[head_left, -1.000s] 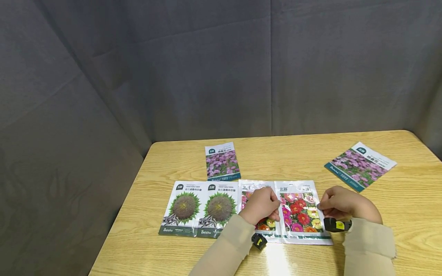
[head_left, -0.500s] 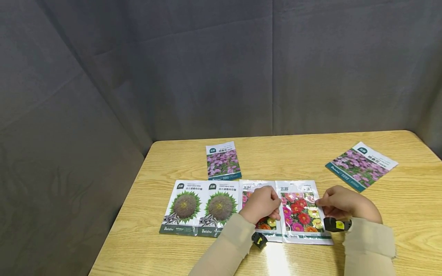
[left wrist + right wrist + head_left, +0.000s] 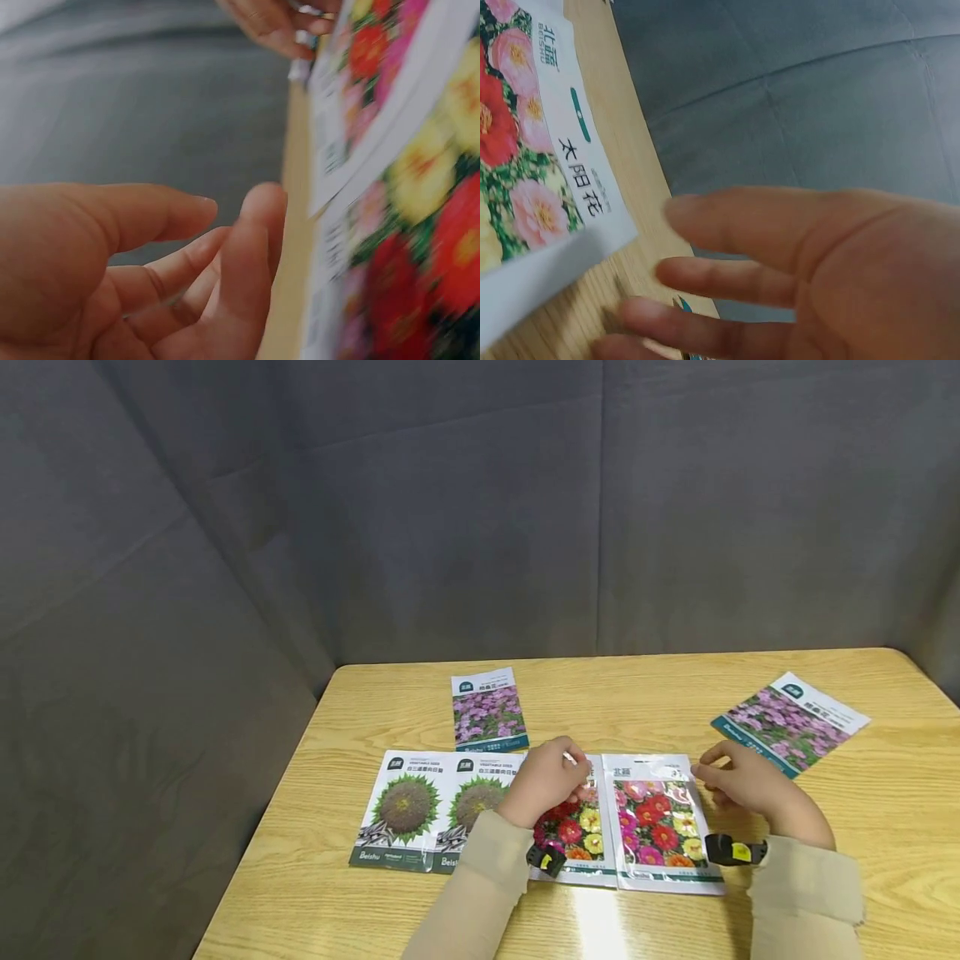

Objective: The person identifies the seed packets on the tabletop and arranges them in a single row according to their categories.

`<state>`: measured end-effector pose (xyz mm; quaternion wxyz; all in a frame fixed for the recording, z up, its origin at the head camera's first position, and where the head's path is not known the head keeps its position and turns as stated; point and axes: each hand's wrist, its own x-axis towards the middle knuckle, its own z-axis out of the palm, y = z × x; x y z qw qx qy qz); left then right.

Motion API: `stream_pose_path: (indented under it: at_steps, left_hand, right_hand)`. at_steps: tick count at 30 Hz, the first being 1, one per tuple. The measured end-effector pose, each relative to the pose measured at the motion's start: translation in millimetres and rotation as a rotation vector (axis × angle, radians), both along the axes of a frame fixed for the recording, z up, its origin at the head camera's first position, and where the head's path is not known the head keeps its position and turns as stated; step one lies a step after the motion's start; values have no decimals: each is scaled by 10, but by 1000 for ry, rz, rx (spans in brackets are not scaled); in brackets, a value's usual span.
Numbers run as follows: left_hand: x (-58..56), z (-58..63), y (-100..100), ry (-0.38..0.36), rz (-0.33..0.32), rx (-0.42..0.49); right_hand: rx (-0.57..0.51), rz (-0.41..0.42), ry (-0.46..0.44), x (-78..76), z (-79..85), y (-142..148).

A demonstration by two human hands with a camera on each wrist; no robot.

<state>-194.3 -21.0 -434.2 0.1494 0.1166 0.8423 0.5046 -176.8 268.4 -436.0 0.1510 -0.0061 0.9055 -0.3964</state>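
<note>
Two glossy seed packets with red, pink and yellow flowers lie side by side, the left packet [image 3: 583, 843] and the right packet [image 3: 660, 827]. Over the upper part of the left one is my left hand [image 3: 546, 779], thumb and fingers loosely bent with nothing between them. The left wrist view shows that hand [image 3: 202, 277] apart from the packets. My right hand [image 3: 750, 783] is by the top right corner of the right packet. Its fingers are relaxed and spread in the right wrist view, with a gap to the packet [image 3: 540, 142].
Left of these, two sunflower seed packets, the outer packet [image 3: 405, 814] and the inner packet [image 3: 476, 802], continue the row. Behind lie a purple-flower packet [image 3: 489, 714] and, far right, another tilted purple-flower packet [image 3: 791, 722]. A grey curtain [image 3: 450, 527] borders the wooden table [image 3: 615, 693].
Both hands have left the flower packets' sides and shifted toward their top edges, the left also slightly leftward. The right fingers have come off the right packet's edge. The packets keep their arrangement.
</note>
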Motion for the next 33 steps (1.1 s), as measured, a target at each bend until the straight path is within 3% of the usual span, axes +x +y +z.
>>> stream_pose_path:
  at_steps: [5,10,15,19,22,28,33]
  left_hand:
    - [-118,114,-238,84,88,12]
    - [-234,150,-522,214,206,10]
    - [-333,126,-802,281,373,22]
    - [-405,70,-959,299,462,16]
    - [-451,2,-1021,270,501,-2]
    - [-524,-153,-1050,181,551,-49]
    - [-551,-214,-1030,143,558,-81]
  right_hand:
    - [89,-11,187,-15,20,-66]
    - [61,-79,339,-27,33,-266]
    - [-13,-102,409,-68,65,-595]
    - [-85,-82,416,-114,82,-867]
    - [-118,-72,400,-166,75,-1053]
    - [-226,-60,315,-344,26,-1401]
    - [-276,-26,262,-500,-61,-1671]
